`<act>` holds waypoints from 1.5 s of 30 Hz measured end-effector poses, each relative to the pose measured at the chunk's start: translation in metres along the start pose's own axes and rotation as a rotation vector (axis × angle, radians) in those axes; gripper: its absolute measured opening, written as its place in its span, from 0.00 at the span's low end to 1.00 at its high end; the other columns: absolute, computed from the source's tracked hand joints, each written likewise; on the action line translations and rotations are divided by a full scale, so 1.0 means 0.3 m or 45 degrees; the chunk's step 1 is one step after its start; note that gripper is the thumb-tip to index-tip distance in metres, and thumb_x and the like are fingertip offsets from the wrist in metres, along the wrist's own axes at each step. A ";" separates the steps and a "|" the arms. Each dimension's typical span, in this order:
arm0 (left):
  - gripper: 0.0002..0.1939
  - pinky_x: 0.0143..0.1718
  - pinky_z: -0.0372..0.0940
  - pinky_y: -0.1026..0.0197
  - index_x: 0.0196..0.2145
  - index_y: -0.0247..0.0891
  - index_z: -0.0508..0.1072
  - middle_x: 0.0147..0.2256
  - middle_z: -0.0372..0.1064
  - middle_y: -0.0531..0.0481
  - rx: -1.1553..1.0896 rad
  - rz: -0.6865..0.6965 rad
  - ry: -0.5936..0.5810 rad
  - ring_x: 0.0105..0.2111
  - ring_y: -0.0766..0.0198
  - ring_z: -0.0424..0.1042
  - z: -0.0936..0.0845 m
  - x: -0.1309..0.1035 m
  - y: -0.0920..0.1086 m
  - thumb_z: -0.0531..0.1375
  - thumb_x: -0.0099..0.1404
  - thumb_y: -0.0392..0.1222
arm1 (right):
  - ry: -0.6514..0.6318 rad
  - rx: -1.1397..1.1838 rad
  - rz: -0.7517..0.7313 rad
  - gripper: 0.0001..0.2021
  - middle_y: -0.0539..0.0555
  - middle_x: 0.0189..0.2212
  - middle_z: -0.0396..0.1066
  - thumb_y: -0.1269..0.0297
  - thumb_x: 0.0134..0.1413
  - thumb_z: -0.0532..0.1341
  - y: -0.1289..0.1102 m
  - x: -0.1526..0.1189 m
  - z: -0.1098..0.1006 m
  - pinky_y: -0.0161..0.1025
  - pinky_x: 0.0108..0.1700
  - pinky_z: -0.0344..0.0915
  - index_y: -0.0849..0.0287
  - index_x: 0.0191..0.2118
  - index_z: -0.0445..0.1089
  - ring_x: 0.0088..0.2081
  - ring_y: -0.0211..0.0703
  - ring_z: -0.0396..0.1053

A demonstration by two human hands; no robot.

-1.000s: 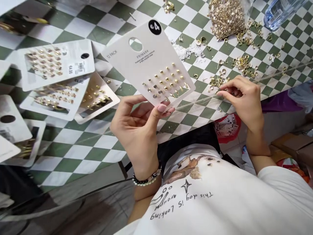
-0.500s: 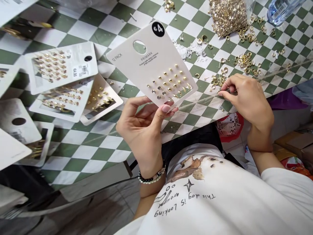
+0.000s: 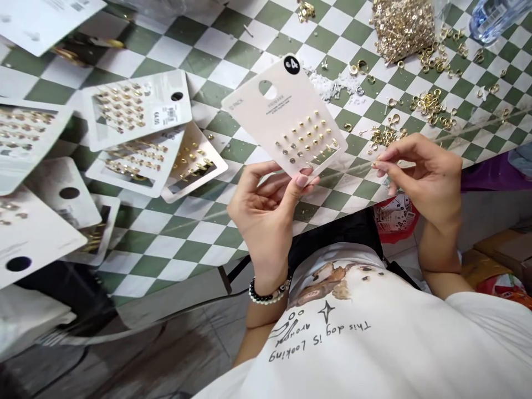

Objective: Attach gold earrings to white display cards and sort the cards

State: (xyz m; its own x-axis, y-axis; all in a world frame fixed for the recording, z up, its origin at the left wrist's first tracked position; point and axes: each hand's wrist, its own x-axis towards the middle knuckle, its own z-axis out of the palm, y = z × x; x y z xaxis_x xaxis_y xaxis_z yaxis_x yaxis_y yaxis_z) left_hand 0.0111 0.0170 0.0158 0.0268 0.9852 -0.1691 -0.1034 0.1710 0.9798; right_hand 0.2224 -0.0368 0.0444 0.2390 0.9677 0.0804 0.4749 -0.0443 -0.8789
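Note:
My left hand (image 3: 270, 216) pinches the lower edge of a white earring card (image 3: 266, 105) between thumb and fingers. Rows of small gold and clear studs sit on its lower half, and a black price dot marks one upper corner. To the right, my right hand (image 3: 424, 174) has thumb and forefinger closed on a tiny gold earring (image 3: 376, 164), mostly covered by the fingertips. Just beyond those fingertips lies a small heap of loose gold earrings (image 3: 384, 134) on the checked tabletop (image 3: 199, 244).
Several filled earring cards (image 3: 139, 111) overlap on the left. Further right are another earring pile (image 3: 430, 105), a bag of gold earring pieces (image 3: 401, 27) and a plastic bottle (image 3: 494, 22). White plastic bits (image 3: 332, 86) lie behind the held card. A red container (image 3: 394, 216) stands below the table edge.
My right hand has drawn back from the small earring heap, with a tiny gold earring now between its fingertips. My left hand still holds the card. The whole view has shifted slightly.

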 end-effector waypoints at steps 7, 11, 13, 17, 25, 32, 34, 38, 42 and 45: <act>0.15 0.38 0.81 0.61 0.39 0.40 0.70 0.37 0.82 0.50 -0.041 -0.041 -0.101 0.35 0.58 0.83 0.061 -0.035 0.011 0.72 0.63 0.43 | 0.223 0.116 0.114 0.06 0.52 0.41 0.77 0.67 0.64 0.65 -0.041 -0.054 0.140 0.39 0.30 0.78 0.52 0.45 0.76 0.35 0.41 0.76; 0.19 0.40 0.81 0.60 0.38 0.42 0.66 0.35 0.81 0.53 -0.033 0.026 -0.109 0.36 0.59 0.83 0.081 -0.048 0.009 0.73 0.62 0.47 | 0.318 0.144 0.007 0.04 0.52 0.39 0.76 0.66 0.66 0.63 -0.046 -0.057 0.202 0.39 0.34 0.78 0.56 0.43 0.76 0.37 0.41 0.77; 0.19 0.42 0.81 0.59 0.38 0.43 0.65 0.35 0.80 0.54 -0.053 0.067 -0.104 0.38 0.59 0.83 0.081 -0.048 0.004 0.72 0.62 0.47 | 0.335 0.111 -0.021 0.03 0.53 0.39 0.74 0.66 0.66 0.63 -0.050 -0.054 0.215 0.37 0.33 0.77 0.56 0.41 0.75 0.39 0.41 0.76; 0.15 0.41 0.82 0.60 0.38 0.43 0.67 0.34 0.80 0.56 -0.098 0.113 -0.143 0.36 0.61 0.83 0.071 -0.042 -0.003 0.72 0.64 0.42 | 0.298 0.008 -0.088 0.05 0.53 0.37 0.73 0.64 0.66 0.64 -0.070 -0.046 0.219 0.36 0.33 0.75 0.58 0.37 0.74 0.39 0.39 0.74; 0.14 0.42 0.81 0.62 0.39 0.41 0.66 0.36 0.80 0.55 -0.122 0.204 -0.174 0.37 0.62 0.83 0.068 -0.035 -0.015 0.70 0.65 0.39 | 0.251 -0.064 -0.286 0.05 0.50 0.34 0.74 0.70 0.67 0.63 -0.075 -0.030 0.218 0.33 0.34 0.72 0.58 0.37 0.73 0.37 0.36 0.73; 0.09 0.44 0.81 0.61 0.46 0.45 0.70 0.41 0.79 0.53 0.034 0.314 -0.235 0.41 0.63 0.82 0.048 -0.042 -0.036 0.64 0.71 0.36 | 0.259 -0.084 -0.290 0.05 0.50 0.35 0.74 0.72 0.68 0.62 -0.077 -0.029 0.222 0.32 0.34 0.72 0.58 0.37 0.72 0.37 0.35 0.72; 0.09 0.44 0.80 0.62 0.46 0.46 0.71 0.41 0.78 0.54 0.110 0.378 -0.230 0.42 0.64 0.82 0.042 -0.048 -0.038 0.64 0.71 0.35 | 0.238 -0.064 -0.263 0.05 0.50 0.35 0.74 0.71 0.68 0.62 -0.075 -0.029 0.227 0.33 0.35 0.72 0.58 0.37 0.71 0.36 0.35 0.72; 0.12 0.45 0.78 0.63 0.49 0.48 0.74 0.42 0.75 0.55 0.213 0.550 -0.207 0.42 0.67 0.80 0.030 -0.057 -0.040 0.61 0.73 0.32 | 0.246 0.137 -0.162 0.05 0.50 0.34 0.71 0.69 0.67 0.63 -0.058 -0.033 0.251 0.31 0.33 0.72 0.58 0.36 0.72 0.33 0.33 0.71; 0.16 0.42 0.75 0.66 0.49 0.46 0.76 0.40 0.76 0.55 0.353 0.694 -0.120 0.39 0.70 0.77 0.023 -0.061 -0.048 0.56 0.74 0.28 | 0.174 0.592 0.014 0.03 0.48 0.34 0.69 0.68 0.65 0.65 -0.046 -0.046 0.296 0.26 0.26 0.69 0.58 0.37 0.73 0.28 0.28 0.69; 0.13 0.46 0.75 0.66 0.47 0.43 0.76 0.41 0.78 0.54 0.426 0.801 0.063 0.41 0.68 0.79 0.023 -0.074 -0.048 0.62 0.70 0.27 | 0.165 0.801 0.135 0.04 0.46 0.34 0.70 0.66 0.64 0.66 -0.050 -0.062 0.328 0.25 0.26 0.70 0.57 0.36 0.73 0.24 0.26 0.68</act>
State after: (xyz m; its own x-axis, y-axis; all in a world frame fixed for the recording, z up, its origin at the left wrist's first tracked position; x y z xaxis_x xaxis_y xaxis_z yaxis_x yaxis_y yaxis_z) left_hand 0.0190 -0.0073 0.0062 0.0167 0.8968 0.4421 0.2266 -0.4340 0.8719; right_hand 0.1273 -0.0298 0.0097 0.3761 0.9266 -0.0002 -0.1338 0.0541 -0.9895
